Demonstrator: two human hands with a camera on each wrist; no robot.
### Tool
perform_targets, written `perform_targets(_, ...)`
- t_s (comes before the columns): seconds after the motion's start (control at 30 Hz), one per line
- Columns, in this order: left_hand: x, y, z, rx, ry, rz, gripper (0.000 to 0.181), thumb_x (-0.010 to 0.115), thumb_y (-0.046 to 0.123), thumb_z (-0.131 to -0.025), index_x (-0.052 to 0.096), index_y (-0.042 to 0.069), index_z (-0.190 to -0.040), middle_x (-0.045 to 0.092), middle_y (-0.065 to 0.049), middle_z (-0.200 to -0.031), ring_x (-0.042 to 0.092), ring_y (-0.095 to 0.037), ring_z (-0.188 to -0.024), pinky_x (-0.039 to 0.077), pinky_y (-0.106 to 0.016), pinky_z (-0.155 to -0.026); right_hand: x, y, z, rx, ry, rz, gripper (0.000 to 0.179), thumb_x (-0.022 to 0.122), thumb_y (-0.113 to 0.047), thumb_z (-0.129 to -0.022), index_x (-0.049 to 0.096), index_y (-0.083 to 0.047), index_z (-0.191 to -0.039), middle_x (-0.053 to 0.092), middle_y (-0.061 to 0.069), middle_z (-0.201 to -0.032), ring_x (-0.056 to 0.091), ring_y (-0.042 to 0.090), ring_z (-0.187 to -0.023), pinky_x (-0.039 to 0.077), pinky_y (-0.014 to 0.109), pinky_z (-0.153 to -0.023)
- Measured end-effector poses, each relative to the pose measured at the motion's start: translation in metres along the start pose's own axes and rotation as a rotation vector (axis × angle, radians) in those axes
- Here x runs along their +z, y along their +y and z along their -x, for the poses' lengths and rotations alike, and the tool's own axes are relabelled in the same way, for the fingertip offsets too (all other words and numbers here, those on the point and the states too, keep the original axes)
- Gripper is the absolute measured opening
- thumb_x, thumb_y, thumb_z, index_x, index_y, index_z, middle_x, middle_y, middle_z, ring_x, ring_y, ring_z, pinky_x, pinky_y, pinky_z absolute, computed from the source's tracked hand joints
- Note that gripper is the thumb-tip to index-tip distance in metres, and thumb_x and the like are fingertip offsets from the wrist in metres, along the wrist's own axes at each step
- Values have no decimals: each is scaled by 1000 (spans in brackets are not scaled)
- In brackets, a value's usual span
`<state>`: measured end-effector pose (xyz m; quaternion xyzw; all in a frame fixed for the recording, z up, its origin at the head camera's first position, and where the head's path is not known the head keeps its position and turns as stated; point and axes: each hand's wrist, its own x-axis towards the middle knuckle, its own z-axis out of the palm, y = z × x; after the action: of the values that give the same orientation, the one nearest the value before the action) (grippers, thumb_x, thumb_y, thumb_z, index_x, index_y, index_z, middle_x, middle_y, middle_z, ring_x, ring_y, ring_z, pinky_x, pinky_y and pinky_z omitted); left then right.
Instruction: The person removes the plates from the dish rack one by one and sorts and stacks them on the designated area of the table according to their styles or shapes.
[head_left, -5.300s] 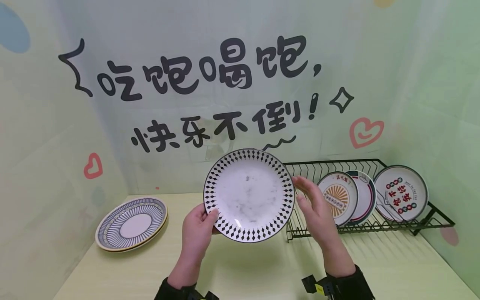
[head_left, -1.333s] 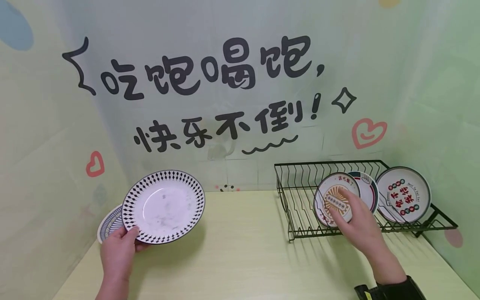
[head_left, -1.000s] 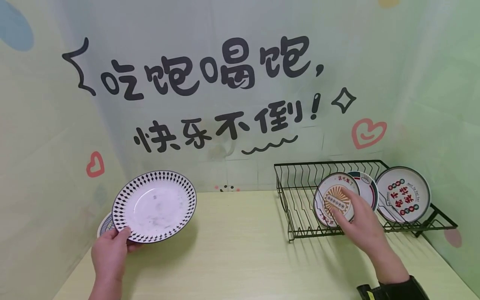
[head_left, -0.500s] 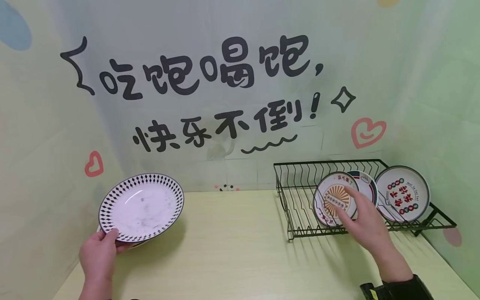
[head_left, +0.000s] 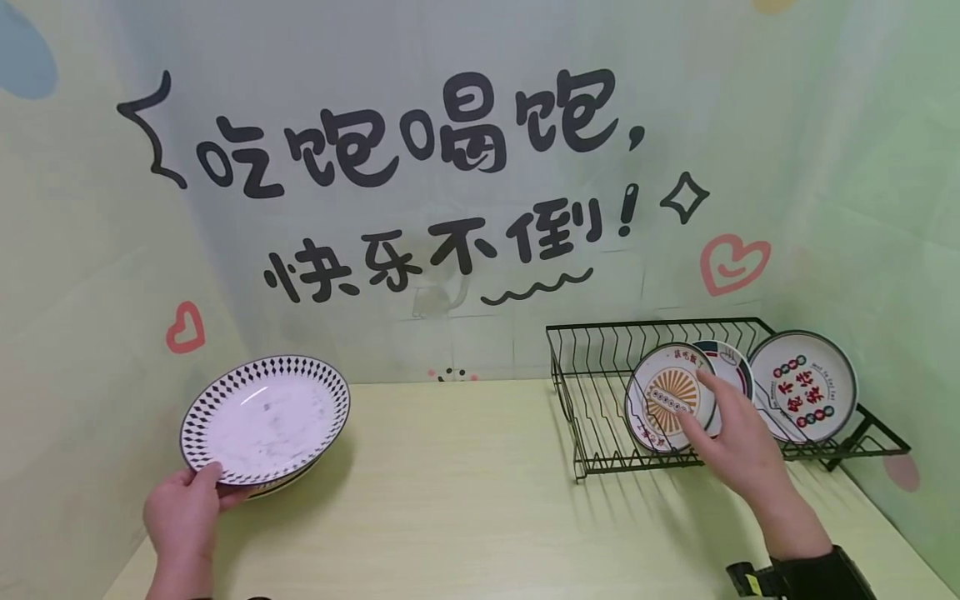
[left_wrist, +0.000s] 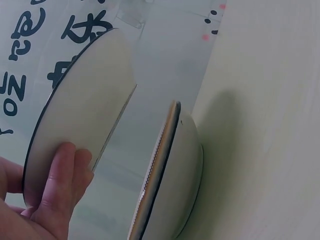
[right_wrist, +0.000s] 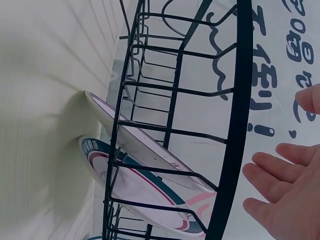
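My left hand [head_left: 183, 512] pinches the near-left rim of a white plate [head_left: 266, 417] with black diamonds round its edge, thumb on top and fingers underneath. In the left wrist view the plate's pale underside [left_wrist: 82, 110] faces the camera, with a gap between it and the stacked plates [left_wrist: 180, 185] on the table. From the head view it covers most of that stack. My right hand [head_left: 738, 446], thumb and fingers spread and holding nothing, hovers before a small plate with an orange sunburst [head_left: 667, 396]. In the right wrist view its fingers [right_wrist: 275, 182] are apart from the rack.
A black wire dish rack [head_left: 600, 400] stands on the right of the pale wood table [head_left: 450, 500]. Behind the sunburst plate stand a plate with a green and red rim [head_left: 738, 375] and a plate with red lettering [head_left: 802, 387]. A printed wall [head_left: 375, 333] closes the back.
From the centre, my left hand has carried the diamond-rimmed plate left, then lower over the stack, tilting it flatter. My right hand has gone to the rack, then drawn slightly back right.
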<state>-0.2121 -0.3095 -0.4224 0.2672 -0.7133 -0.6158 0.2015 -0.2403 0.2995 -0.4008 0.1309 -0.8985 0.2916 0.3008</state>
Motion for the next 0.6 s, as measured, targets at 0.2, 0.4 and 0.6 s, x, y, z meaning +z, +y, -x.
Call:
perform_targets(0.2,-2,-5,-3,-1,18,29,57,51,18,-99,37,-19,-139,64,6,-66,68,-8,-54,50,-9,-59,-1,3,0,-4,4,1,63,67,-17,-93,40,9,-142,44,34,-139,40,55,-125,35,69,-96)
perform_targets(0.4,-5,-10,-6,-22,10,52,58,49,19,-100,33,-17,-142,65,6,-63,69,-9,-57,49,-6,-64,-1,6,1,-3,11,6,62,68,-17,-93,41,10,-141,45,35,-137,40,55,-123,36,70,-95)
perform_targets(0.6,-6,-16,-9,-28,-11,65,57,43,18,-100,33,-21,-141,66,2,-64,70,-10,-57,48,-5,-61,-2,6,1,-13,21,0,59,67,-17,-93,42,9,-140,46,34,-136,41,55,-123,36,70,-95)
